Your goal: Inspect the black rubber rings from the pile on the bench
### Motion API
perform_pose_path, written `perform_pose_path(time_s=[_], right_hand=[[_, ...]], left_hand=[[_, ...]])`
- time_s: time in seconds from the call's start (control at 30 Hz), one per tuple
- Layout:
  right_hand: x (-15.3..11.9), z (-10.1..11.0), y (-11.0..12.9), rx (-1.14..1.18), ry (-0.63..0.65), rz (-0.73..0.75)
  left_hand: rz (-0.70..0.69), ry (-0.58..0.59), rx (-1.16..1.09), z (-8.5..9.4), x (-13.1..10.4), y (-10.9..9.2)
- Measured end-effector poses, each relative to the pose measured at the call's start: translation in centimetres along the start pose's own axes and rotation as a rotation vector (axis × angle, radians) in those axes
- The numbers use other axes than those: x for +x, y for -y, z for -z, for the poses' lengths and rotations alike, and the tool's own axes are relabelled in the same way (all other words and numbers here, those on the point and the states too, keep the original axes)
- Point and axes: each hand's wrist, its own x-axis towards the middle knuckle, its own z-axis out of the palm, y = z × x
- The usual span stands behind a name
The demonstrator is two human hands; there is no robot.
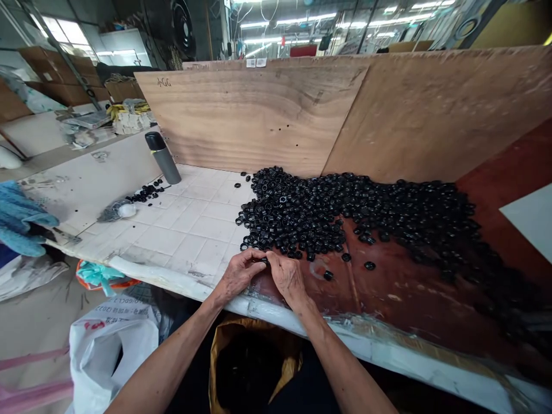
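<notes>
My left hand (239,275) and my right hand (287,277) meet at the table's front edge, fingertips pinched close together. Between them shows a small black ring-like part (264,260), mostly covered by the fingers. The left thumb and forefinger are closed on it. The right fingers are pressed together at its other side; whether they hold a piece of their own is hidden. Just beyond the hands lies a big heap of small black ring-like parts (297,213), with a few loose ones (328,275) to the right on the reddish-brown board (397,293).
Below the edge, a yellow-brown sack (218,368) stands open between the legs. A dark bottle (164,158), a clear plastic bag (112,211) and a small cluster of black parts (146,192) are on the white tabletop (190,221). Wooden panels (259,115) wall off the back.
</notes>
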Motion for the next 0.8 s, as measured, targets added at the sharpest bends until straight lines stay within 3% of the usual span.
perform_pose_path(time_s=[0.17, 0.3, 0.6, 0.8], right_hand=[[0.0, 0.7, 1.3, 0.212, 0.038, -0.114], [0.0, 0.8, 1.5, 0.191, 0.085, -0.120], [0.0, 0.7, 1.2, 0.085, 0.016, -0.022], [0.0, 0.9, 1.4, 0.144, 0.054, -0.039]], left_hand=[[0.060, -0.106, -0.029, 0.3, 0.1, 0.4], [0.068, -0.112, -0.037, 0.3, 0.1, 0.4], [0.062, -0.127, -0.028, 0.2, 0.2, 0.6], [0.064, -0.126, -0.005, 0.4, 0.2, 0.8]])
